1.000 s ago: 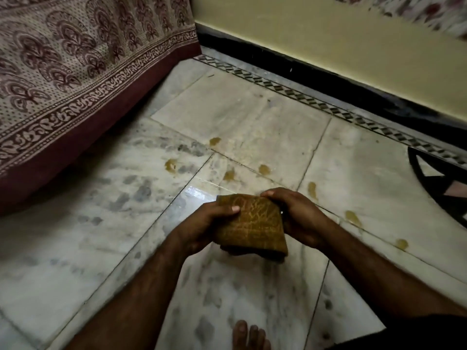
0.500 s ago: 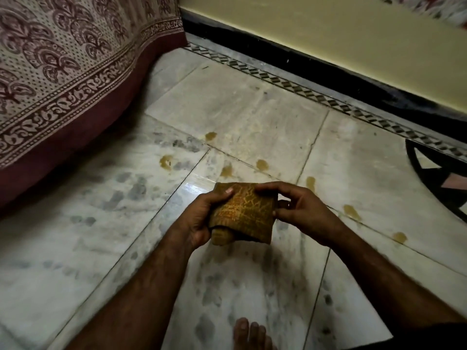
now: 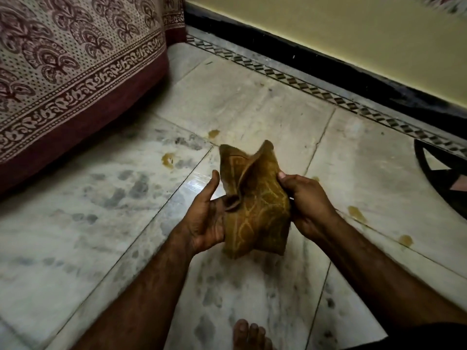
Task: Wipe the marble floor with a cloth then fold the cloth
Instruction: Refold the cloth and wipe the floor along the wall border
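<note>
A mustard-brown patterned cloth (image 3: pixel 255 205) is held up above the marble floor (image 3: pixel 101 223), bunched, with two flaps standing open at its top. My left hand (image 3: pixel 207 218) cups its left side from below, palm up, thumb raised along the edge. My right hand (image 3: pixel 305 205) pinches its right edge between thumb and fingers. Several yellow-brown stains dot the floor, among them one stain (image 3: pixel 168 159) left of the cloth and one stain (image 3: pixel 356 213) to the right.
A bed with a maroon printed cover (image 3: pixel 75 72) fills the upper left. A yellow wall with a black skirting (image 3: pixel 328 61) runs along the back, bordered by a patterned inlay strip. A dark floor inlay (image 3: pixel 444 178) sits at the right. My bare toes (image 3: pixel 249 334) show at the bottom.
The cloth was a flat folded square held between both hands; now it is lifted and opened up, its flaps spread at the top. The view has tilted slightly.
</note>
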{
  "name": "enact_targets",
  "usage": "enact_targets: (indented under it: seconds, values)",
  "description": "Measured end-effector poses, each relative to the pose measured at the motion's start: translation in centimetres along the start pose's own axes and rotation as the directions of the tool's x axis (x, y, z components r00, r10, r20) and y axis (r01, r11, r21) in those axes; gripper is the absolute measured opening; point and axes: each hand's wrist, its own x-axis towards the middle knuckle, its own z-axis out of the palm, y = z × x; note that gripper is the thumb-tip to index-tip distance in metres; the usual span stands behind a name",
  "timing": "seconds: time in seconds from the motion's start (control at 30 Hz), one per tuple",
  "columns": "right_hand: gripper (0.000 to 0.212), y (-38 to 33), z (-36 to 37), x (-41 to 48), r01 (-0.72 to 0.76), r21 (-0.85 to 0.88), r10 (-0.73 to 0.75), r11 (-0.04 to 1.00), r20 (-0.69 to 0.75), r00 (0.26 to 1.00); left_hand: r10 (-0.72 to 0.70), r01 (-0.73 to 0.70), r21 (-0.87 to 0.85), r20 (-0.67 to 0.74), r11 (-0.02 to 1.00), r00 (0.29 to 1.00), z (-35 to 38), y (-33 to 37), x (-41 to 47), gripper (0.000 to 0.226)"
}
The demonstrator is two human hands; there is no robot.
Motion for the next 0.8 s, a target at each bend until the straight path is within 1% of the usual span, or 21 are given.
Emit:
enact_targets:
  seconds: [0.07, 0.1, 0.13, 0.17, 0.23, 0.3, 0.33, 0.4, 0.43, 0.47, 0.5, 0.57, 0.63, 0.67, 0.73, 0.8]
  values:
    - [0.02, 0.1, -0.5, 0.4, -0.038, -0.024, 0.038, 0.999, -0.027, 0.999, 0.033, -0.033, 0.018, -0.007, 0.999, 0.999, -0.1, 0.3, -0.1, 0.073]
    - [0.016, 0.1, -0.8, 0.5, -0.052, -0.031, 0.051, 0.998, -0.011, 0.999, 0.049, -0.049, 0.05, -0.016, 0.998, 0.999, 0.0, 0.3, -0.2, 0.064]
    - [0.01, 0.1, -1.0, 0.5, -0.059, -0.033, 0.06, 0.998, 0.028, 0.998, 0.064, -0.061, 0.093, -0.035, 0.994, 0.997, 0.0, 0.2, -0.1, 0.055]
    - [0.008, 0.1, -1.2, 0.3, -0.066, -0.042, 0.069, 0.997, 0.079, 0.994, 0.081, -0.073, 0.13, -0.055, 0.989, 0.995, 0.2, 0.1, 0.0, 0.045]
    - [0.032, 0.0, -1.6, 0.1, -0.072, -0.093, 0.088, 0.993, 0.18, 0.98, 0.135, -0.117, 0.158, -0.111, 0.981, 0.985, 0.3, -0.4, 0.5, 0.028]
    - [0.055, 0.0, -1.8, 0.1, -0.049, -0.159, 0.085, 0.986, 0.232, 0.969, 0.194, -0.174, 0.137, -0.151, 0.975, 0.969, 0.5, -0.7, 1.0, 0.028]
    - [0.064, 0.0, -1.9, 0.1, -0.028, -0.194, 0.076, 0.981, 0.241, 0.968, 0.221, -0.201, 0.125, -0.174, 0.972, 0.96, 0.6, -0.8, 1.1, 0.027]
    - [0.072, 0.2, -1.8, 0.3, 0.028, -0.252, 0.031, 0.967, 0.227, 0.973, 0.292, -0.254, 0.171, -0.259, 0.952, 0.921, 0.9, -0.6, 1.3, 0.013]
    - [0.072, 0.3, -1.8, 0.4, 0.062, -0.264, -0.005, 0.963, 0.211, 0.978, 0.328, -0.275, 0.208, -0.293, 0.939, 0.898, 1.0, -0.4, 1.3, 0.007]
    - [0.069, 0.4, -1.9, 0.5, 0.099, -0.264, -0.046, 0.959, 0.199, 0.979, 0.363, -0.298, 0.236, -0.318, 0.925, 0.876, 1.0, -0.1, 1.3, 0.005]
    - [0.064, 0.3, -1.9, 0.7, 0.136, -0.261, -0.086, 0.956, 0.193, 0.977, 0.401, -0.328, 0.256, -0.331, 0.91, 0.854, 1.0, 0.2, 1.3, 0.008]
    - [0.055, 0.2, -2.1, 0.9, 0.2, -0.273, -0.146, 0.941, 0.208, 0.967, 0.473, -0.374, 0.322, -0.332, 0.87, 0.816, 1.0, 0.7, 1.1, 0.027]
    - [0.053, 0.1, -2.3, 1.2, 0.245, -0.324, -0.17, 0.914, 0.243, 0.955, 0.527, -0.402, 0.405, -0.267, 0.821, 0.807, 0.9, 1.1, 0.7, 0.048]
    - [0.055, 0.1, -2.2, 1.2, 0.26, -0.351, -0.176, 0.899, 0.255, 0.951, 0.544, -0.413, 0.436, -0.231, 0.799, 0.807, 0.8, 1.2, 0.6, 0.055]
    - [0.061, 0.3, -2.0, 1.2, 0.292, -0.397, -0.201, 0.87, 0.254, 0.946, 0.588, -0.415, 0.537, -0.198, 0.734, 0.784, 0.5, 1.5, 0.4, 0.057]
    - [0.062, 0.7, -1.9, 1.4, 0.323, -0.473, -0.247, 0.82, 0.217, 0.944, 0.655, -0.383, 0.68, -0.192, 0.625, 0.731, 0.2, 1.6, 0.4, 0.055]
